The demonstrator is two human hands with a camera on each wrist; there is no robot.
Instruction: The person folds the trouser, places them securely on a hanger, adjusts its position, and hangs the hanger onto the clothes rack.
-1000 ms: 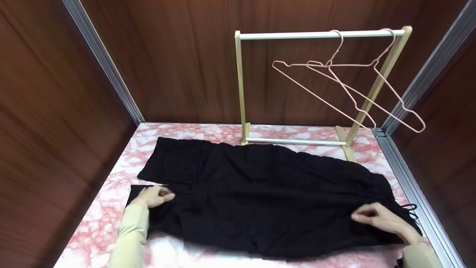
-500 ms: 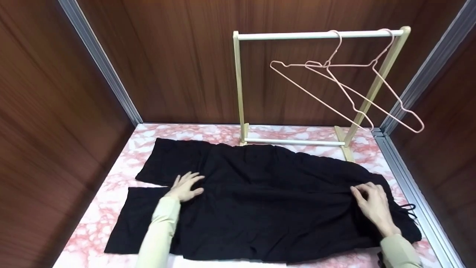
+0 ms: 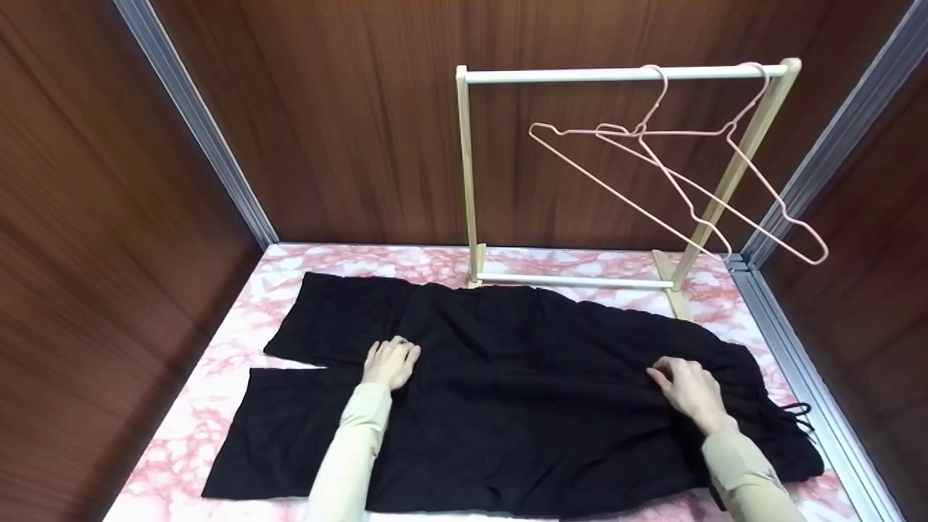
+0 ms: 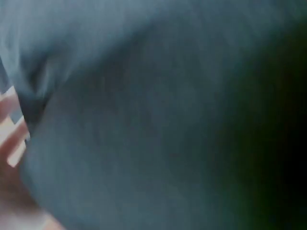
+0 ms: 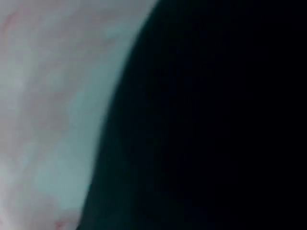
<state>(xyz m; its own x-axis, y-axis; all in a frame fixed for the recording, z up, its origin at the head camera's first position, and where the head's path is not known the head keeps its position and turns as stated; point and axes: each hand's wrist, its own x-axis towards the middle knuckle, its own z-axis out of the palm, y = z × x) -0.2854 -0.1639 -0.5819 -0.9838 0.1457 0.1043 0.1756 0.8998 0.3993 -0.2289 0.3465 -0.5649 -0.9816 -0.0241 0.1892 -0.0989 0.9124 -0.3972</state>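
Note:
Black drawstring trousers (image 3: pixel 507 428) lie spread flat in the head view, leg ends at the left, gathered waist at the right. Dark cords (image 3: pixel 797 412) stick out of the waist. My left hand (image 3: pixel 391 362) rests on the cloth by the place where the legs part. Towards the waist, my right hand (image 3: pixel 689 388) touches the cloth with loosely bent fingers; no raised fold shows there. Dark cloth (image 4: pixel 144 120) fills most of the left wrist view, with blurred fingers (image 4: pixel 12 143) at its left edge. No fingers show in the right wrist view.
Behind the trousers stands a small garment rack (image 3: pixel 565 76) with pink wire hangers (image 3: pixel 616 192) on its rail. Brown wood-look panels (image 3: pixel 348 145) enclose the pink marbled table (image 3: pixel 192 406). A metal rail (image 3: pixel 805 377) runs along the right edge.
Both hands have moved inward: the left one rightward from the near leg's end, the right one up and leftward from the waist. The near leg now lies flat and spread.

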